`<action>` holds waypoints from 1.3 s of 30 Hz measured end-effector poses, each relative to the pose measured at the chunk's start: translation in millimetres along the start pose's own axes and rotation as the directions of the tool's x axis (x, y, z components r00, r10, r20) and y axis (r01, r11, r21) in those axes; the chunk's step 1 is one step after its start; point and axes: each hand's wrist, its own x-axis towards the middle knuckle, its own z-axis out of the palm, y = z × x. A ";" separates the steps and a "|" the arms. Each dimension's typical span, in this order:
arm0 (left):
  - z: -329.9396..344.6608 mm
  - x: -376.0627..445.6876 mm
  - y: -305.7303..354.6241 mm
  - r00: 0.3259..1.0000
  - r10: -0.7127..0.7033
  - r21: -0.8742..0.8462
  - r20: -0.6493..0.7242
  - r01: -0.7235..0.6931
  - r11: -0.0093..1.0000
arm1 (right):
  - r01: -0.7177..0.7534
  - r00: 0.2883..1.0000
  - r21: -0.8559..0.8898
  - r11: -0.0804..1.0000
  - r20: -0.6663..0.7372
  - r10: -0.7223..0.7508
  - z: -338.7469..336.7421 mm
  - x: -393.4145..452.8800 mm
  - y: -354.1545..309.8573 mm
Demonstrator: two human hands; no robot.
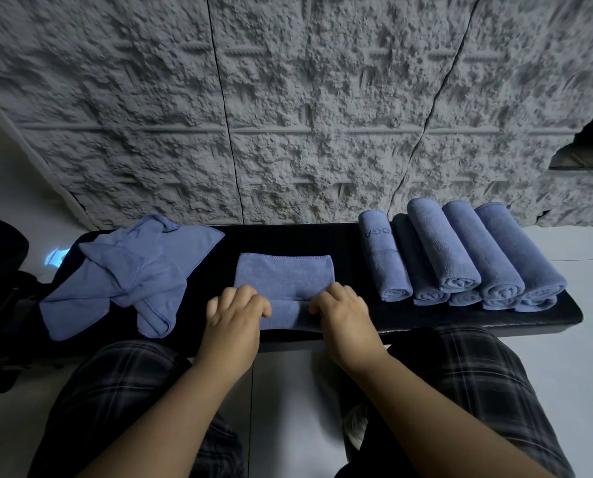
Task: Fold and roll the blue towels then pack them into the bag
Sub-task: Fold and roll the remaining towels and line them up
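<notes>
A folded towel point(284, 276) lies flat at the middle of a black bench point(288, 238), its near edge turned up into a short roll. The left hand point(234, 313) and right hand point(345, 313) both sit on that roll, fingers curled over it and gripping it, one at each end. At the left end of the bench lies a loose heap point(133, 274) of unfolded towels. At the right end, rolled towels point(467, 257) are stacked side by side in two layers. No bag shows.
</notes>
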 end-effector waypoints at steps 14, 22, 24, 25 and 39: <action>-0.7 2.8 -8.0 0.983 -0.061 -0.007 0.175 0.063 0.998 | 0.020 1.000 -0.126 0.992 0.000 -0.020 14.1 1.8 8.5; -6.0 8.1 -17.2 0.957 -0.071 -0.177 0.282 0.125 0.976 | -0.025 0.987 0.019 0.999 0.162 0.022 2.2 8.3 17.7; -9.0 7.5 -19.3 0.942 -0.075 -0.237 0.328 0.159 0.958 | -0.071 0.971 0.105 0.992 0.235 0.045 -5.4 8.5 19.9; -10.4 6.9 -19.9 0.931 -0.074 -0.255 0.358 0.174 0.951 | -0.106 0.957 0.148 0.983 0.284 0.060 -9.2 8.3 20.7; -10.7 -3.1 3.2 0.993 0.098 -0.032 0.059 -0.096 0.995 | -0.374 0.887 0.359 0.855 0.408 0.217 -13.0 10.9 13.1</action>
